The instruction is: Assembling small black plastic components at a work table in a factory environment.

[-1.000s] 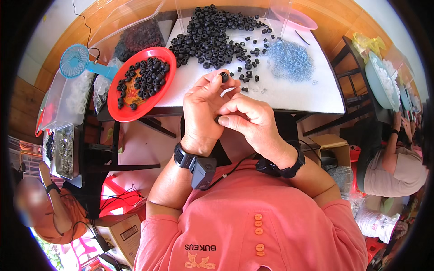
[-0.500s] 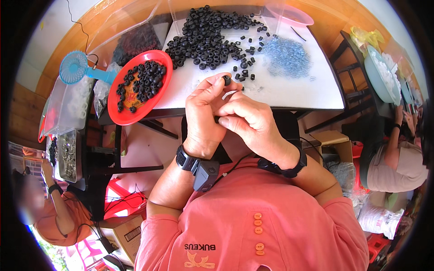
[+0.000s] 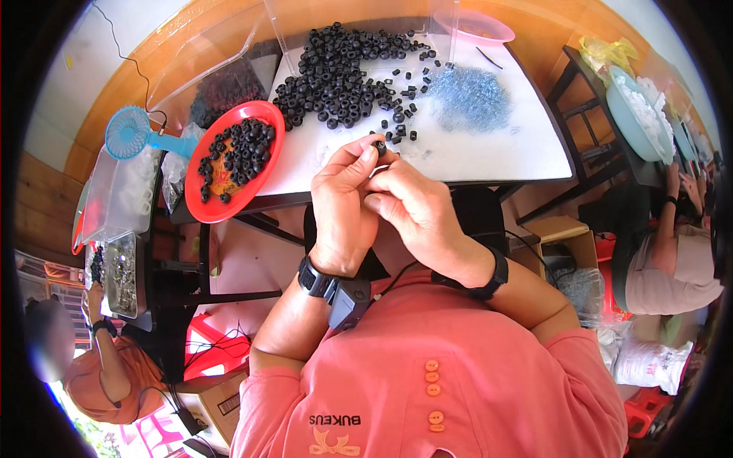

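My left hand is closed, its thumb and fingertips pinching a small black ring-shaped part over the near edge of the white table. Close against it on the right is my right hand, fingers curled and thumb pressed toward the left palm; whatever lies between those fingers is hidden. Beyond the hands, a heap of black ring-shaped parts spreads over the white tabletop, with several loose ones nearest my fingertips. To their right lies a pile of small clear bluish pieces.
A red plate with black parts overhangs the table's left corner, beside a blue fan. At the back stands a pink bowl. A light-blue basin with white pieces is at right. Other people sit at both sides.
My hands stay together, with the right fingers shifted slightly; a dark bit by the right thumb no longer shows. The person at left has lowered a hand toward the metal tray.
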Demonstrator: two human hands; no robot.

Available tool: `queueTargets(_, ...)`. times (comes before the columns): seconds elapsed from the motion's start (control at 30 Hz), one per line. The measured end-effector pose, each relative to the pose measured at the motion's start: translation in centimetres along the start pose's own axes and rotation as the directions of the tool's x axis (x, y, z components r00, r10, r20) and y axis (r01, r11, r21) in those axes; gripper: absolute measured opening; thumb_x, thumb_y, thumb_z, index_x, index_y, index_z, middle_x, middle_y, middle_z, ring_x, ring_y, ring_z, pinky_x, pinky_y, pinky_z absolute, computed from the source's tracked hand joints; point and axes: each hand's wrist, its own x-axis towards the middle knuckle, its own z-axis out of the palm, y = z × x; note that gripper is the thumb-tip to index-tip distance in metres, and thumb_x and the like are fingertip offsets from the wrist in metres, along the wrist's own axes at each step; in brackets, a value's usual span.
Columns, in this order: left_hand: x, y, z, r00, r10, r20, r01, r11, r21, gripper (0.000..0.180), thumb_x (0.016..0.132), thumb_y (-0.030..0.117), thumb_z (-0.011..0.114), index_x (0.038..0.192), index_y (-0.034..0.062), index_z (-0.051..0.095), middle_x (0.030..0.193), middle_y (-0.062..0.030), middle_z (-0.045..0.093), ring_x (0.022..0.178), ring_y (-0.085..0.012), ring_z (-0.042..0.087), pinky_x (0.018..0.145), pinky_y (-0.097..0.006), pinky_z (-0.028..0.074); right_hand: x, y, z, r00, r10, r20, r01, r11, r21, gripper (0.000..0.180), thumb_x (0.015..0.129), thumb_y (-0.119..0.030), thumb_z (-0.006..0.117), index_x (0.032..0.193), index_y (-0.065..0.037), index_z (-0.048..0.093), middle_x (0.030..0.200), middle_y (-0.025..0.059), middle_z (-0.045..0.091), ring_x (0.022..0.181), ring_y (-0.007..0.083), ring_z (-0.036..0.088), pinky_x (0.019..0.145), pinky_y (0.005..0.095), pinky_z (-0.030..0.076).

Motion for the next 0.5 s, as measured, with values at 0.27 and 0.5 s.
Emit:
queueTargets(0.27, 0.3, 0.2, -0.9, 0.992, 0.067, 0.104, -0.073, 0.996, 0.056, 0.022, 0.097, 0.002, 0.057, 0.116, -0.0073, 0.063, 0.102, -0.0138, 0.068, 0.09, -0.0213, 0.065, 0.08, -0.035, 0.054, 3.2, 0.9, -3.0, 0.996, 0.064, -0.055, -0.059, 0.995, 0.075, 0.006, 0.087, 0.0, 0.068, 0.091, -0.002, 0.064, 0.08, 0.0115, 0.06, 0.067, 0.0267, 0.063, 0.061, 0.0346, 0.049)
queueTargets(0.5, 0.6, 0.4, -0.7, 0.993, 0.047, 0.104, -0.059, 0.992, 0.109, 0.019, 0.096, 0.002, 0.06, 0.112, -0.007, 0.065, 0.094, -0.0136, 0.069, 0.084, -0.0193, 0.065, 0.072, -0.032, 0.053, 4.2, 1.9, -2.4, 0.999, 0.035, -0.041, -0.033, 0.998, 0.062, 0.007, 0.086, 0.0, 0.069, 0.087, -0.002, 0.063, 0.079, 0.0106, 0.059, 0.065, 0.0255, 0.062, 0.057, 0.0337, 0.048)
